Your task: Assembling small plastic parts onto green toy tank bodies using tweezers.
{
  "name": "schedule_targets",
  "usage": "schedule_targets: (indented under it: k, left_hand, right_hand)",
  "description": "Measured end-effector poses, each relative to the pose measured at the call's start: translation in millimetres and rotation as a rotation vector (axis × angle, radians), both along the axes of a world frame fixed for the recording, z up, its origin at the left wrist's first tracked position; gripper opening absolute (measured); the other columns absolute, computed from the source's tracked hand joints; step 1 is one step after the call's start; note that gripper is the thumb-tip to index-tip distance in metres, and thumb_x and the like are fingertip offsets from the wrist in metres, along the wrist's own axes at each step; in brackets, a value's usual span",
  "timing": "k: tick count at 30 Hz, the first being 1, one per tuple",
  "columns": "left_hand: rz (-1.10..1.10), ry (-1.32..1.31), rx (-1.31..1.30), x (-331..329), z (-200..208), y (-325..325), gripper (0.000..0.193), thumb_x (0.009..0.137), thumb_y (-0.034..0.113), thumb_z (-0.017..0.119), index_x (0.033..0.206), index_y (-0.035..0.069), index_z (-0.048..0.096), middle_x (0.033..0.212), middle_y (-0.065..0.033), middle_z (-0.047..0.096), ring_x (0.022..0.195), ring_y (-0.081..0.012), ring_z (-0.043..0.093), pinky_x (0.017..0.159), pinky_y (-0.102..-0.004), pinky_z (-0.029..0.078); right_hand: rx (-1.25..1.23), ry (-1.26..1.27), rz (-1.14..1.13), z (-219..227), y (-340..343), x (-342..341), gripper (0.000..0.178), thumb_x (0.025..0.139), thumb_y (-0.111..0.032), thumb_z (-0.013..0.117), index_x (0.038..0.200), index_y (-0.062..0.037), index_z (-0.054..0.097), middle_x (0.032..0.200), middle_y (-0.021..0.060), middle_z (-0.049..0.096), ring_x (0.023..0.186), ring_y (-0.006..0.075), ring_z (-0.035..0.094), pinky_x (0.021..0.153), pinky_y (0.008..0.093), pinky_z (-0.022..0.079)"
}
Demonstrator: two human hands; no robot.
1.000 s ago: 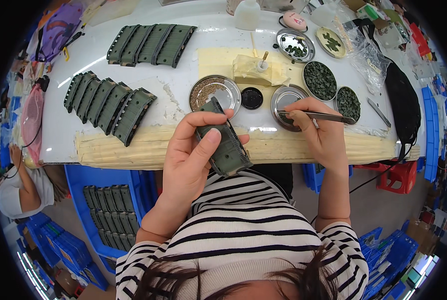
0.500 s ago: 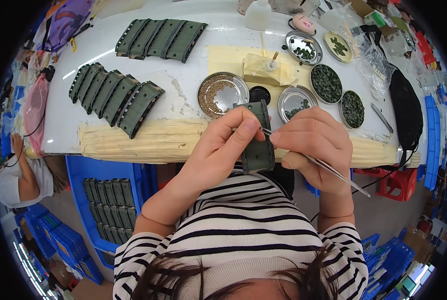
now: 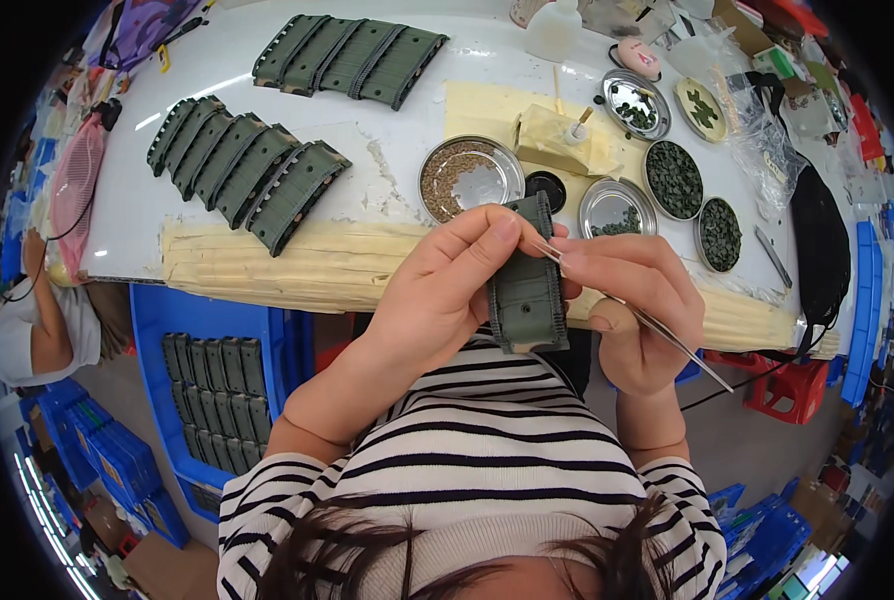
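Observation:
My left hand (image 3: 445,285) is closed on a dark green ribbed plate (image 3: 529,305) with toothed edges, held up in front of my chest. Metal tweezers (image 3: 682,346) are pinched in my right hand (image 3: 639,300), their tips at the plate's upper part beside my left thumb. Whether the tips grip anything is too small to tell. Just beyond my hands stand a round tin of brown grains (image 3: 457,175) and a tin with a few dark green bits (image 3: 612,205). To their right are two tins heaped with green pieces, one larger (image 3: 674,178) and one smaller (image 3: 719,234).
Rows of similar green plates lie at the left (image 3: 247,175) and far left (image 3: 352,60) of the white table. A wrapped yellowish block (image 3: 557,140) stands behind the tins. Below the table edge, a blue crate (image 3: 157,370) holds more plates. Another person's arm (image 3: 52,310) shows far left.
The plate has turned slightly in my left hand, and my right hand's fingers now reach closer around its far side. The table scene has shifted up and right in view.

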State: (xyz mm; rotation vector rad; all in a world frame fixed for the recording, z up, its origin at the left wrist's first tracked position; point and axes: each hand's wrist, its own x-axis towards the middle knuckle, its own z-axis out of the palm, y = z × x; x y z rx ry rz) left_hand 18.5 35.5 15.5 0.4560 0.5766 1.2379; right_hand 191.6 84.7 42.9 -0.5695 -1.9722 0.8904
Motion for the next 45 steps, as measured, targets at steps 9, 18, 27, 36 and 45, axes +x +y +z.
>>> schedule_targets:
  k: [9,18,27,36,45]
  left_hand:
    - [0.053,-0.002,-0.03,2.3,-4.2,-1.3,0.028,0.101,0.027,0.043,0.097,0.002,0.055,0.097,-0.0057,0.06,0.091,-0.0099,0.058,0.08,-0.0261,0.051]
    - [0.067,-0.012,-0.033,2.3,-5.7,-1.5,0.029,0.101,0.027,0.043,0.098,0.002,0.057,0.095,-0.0041,0.06,0.087,-0.0077,0.059,0.077,-0.0244,0.052]
    - [0.06,0.002,-0.027,2.8,-7.0,-1.8,0.029,0.101,0.027,0.043,0.099,0.002,0.057,0.094,-0.0037,0.06,0.086,-0.0072,0.059,0.075,-0.024,0.053]
    - [0.026,-0.005,-0.044,-0.5,-5.8,-3.2,0.029,0.102,0.027,0.039,0.095,0.004,0.056,0.097,-0.0063,0.062,0.094,-0.0117,0.058,0.086,-0.0281,0.048]
    - [0.131,0.039,0.001,-6.8,9.1,-7.4,0.053,0.094,0.007,0.049,0.142,0.01,0.029,0.127,-0.0171,0.051,0.104,-0.0279,0.062,0.087,-0.0412,0.054]
  right_hand:
    - [0.078,-0.099,0.002,6.7,-2.0,-2.5,0.033,0.069,-0.009,0.075,0.101,-0.0022,0.069,0.094,0.0115,0.065,0.082,0.0226,0.064,0.079,0.0338,0.056]
    - [0.175,-0.123,-0.025,5.5,-1.4,-7.2,0.035,0.066,-0.009,0.075,0.099,-0.002,0.07,0.091,0.011,0.064,0.08,0.0223,0.065,0.078,0.0345,0.057]
    - [0.216,-0.12,-0.022,-0.1,0.7,-5.4,0.024,0.076,-0.012,0.067,0.097,0.0004,0.07,0.094,0.015,0.066,0.083,0.0233,0.065,0.075,0.0307,0.053]
    - [0.192,-0.108,-0.028,2.4,0.3,-5.9,0.031,0.069,-0.006,0.073,0.099,-0.0012,0.069,0.091,0.0109,0.065,0.08,0.0231,0.064,0.075,0.0334,0.056]
    - [-0.022,0.085,-0.197,-13.1,16.1,3.3,0.015,0.091,-0.008,0.056,0.089,0.0024,0.067,0.082,0.0093,0.066,0.077,0.0178,0.06,0.07,0.0281,0.046]
